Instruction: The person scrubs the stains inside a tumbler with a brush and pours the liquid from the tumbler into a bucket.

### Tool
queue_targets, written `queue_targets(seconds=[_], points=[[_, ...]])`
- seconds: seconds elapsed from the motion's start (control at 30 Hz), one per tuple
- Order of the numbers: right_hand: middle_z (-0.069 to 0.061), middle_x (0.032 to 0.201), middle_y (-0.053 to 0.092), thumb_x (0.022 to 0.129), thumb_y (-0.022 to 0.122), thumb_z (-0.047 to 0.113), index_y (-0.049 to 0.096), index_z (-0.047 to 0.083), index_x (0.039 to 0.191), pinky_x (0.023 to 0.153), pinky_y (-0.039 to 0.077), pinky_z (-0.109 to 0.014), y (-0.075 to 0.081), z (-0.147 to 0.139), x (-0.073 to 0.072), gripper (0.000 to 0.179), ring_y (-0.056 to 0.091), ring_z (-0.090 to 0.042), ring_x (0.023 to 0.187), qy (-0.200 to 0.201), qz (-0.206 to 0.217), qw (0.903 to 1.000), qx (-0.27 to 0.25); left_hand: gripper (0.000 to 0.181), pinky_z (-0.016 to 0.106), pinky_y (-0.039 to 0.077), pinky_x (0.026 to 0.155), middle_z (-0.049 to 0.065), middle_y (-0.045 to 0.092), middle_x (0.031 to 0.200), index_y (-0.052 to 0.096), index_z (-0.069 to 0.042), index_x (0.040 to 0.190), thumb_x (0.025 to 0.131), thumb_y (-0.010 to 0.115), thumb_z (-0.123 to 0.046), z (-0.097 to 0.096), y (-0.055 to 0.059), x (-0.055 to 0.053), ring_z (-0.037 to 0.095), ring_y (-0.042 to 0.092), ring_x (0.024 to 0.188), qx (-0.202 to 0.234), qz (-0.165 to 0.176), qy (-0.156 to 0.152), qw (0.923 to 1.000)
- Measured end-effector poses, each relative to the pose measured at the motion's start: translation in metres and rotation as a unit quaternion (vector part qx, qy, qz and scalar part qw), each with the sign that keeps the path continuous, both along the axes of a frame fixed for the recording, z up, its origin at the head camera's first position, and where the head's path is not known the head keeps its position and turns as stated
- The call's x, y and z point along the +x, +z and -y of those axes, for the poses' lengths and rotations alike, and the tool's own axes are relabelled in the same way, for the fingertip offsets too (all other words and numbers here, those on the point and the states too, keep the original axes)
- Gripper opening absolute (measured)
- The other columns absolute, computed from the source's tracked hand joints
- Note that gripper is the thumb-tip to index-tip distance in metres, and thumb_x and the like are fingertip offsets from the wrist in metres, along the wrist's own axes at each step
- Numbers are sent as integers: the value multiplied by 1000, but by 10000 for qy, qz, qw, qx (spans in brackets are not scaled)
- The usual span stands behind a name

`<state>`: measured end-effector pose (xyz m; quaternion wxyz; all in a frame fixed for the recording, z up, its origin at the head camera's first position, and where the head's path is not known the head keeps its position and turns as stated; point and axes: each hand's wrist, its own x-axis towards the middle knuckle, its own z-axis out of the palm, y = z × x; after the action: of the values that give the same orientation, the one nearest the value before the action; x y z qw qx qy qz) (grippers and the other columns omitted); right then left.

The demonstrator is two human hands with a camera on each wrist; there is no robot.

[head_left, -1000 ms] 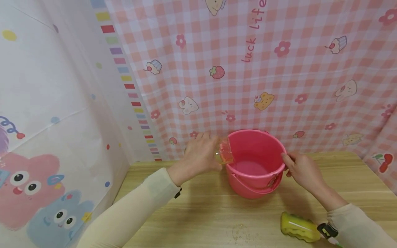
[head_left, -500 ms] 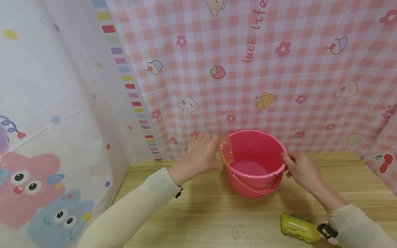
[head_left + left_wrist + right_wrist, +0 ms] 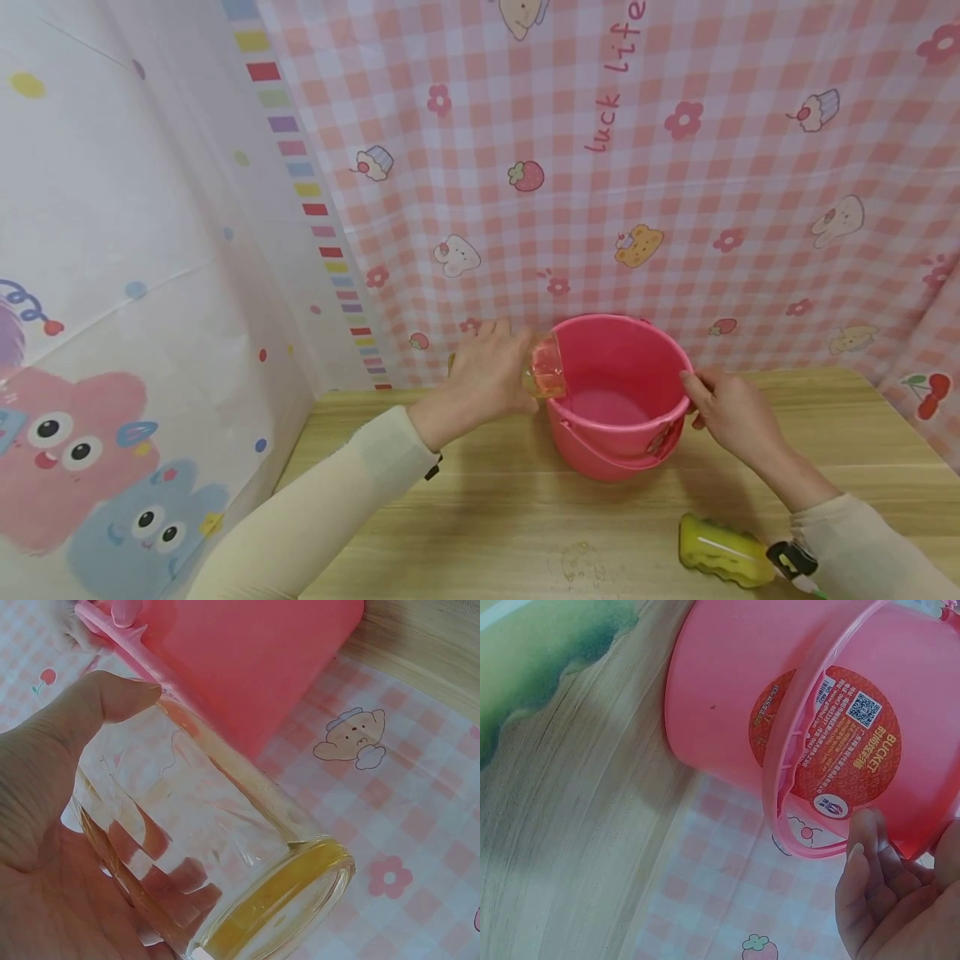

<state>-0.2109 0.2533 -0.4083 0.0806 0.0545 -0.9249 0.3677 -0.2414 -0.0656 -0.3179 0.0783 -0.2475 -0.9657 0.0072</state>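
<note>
My left hand (image 3: 483,367) grips a clear amber-tinted glass (image 3: 545,367), tipped on its side with the mouth over the left rim of a pink bucket (image 3: 615,446). In the left wrist view the thumb and fingers wrap round the glass (image 3: 202,817), whose thick yellowish base points away from the bucket. My right hand (image 3: 731,417) pinches the bucket's right rim, thumb on top and fingers beneath. The right wrist view has those fingers beside the hanging handle (image 3: 780,750) and a red round label (image 3: 847,750). The bucket stands upright on the wooden table.
A yellow-green sponge (image 3: 723,550) lies at the front right, near the right wrist. A wet patch with drops (image 3: 581,567) marks the table (image 3: 465,517) at the front. A pink checked cloth (image 3: 600,183) hangs right behind the bucket, and a white printed sheet (image 3: 187,250) hangs at left.
The glass's visible rim shows slightly differently, as if tipped a little. Both hands and the bucket otherwise keep their places.
</note>
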Motion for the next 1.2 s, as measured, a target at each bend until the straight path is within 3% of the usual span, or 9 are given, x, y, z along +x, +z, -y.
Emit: queue_targets(seconds=[1.2], points=[[-13, 85, 70, 114, 46, 29, 70, -6, 111, 54, 54, -33, 0, 1, 0, 42, 64, -18, 66, -17, -12, 10000, 10, 83, 40, 49, 90, 2, 59, 106, 61, -16, 131, 65, 98, -51, -5, 4, 4, 21, 54, 103, -295, -180, -59, 9994]])
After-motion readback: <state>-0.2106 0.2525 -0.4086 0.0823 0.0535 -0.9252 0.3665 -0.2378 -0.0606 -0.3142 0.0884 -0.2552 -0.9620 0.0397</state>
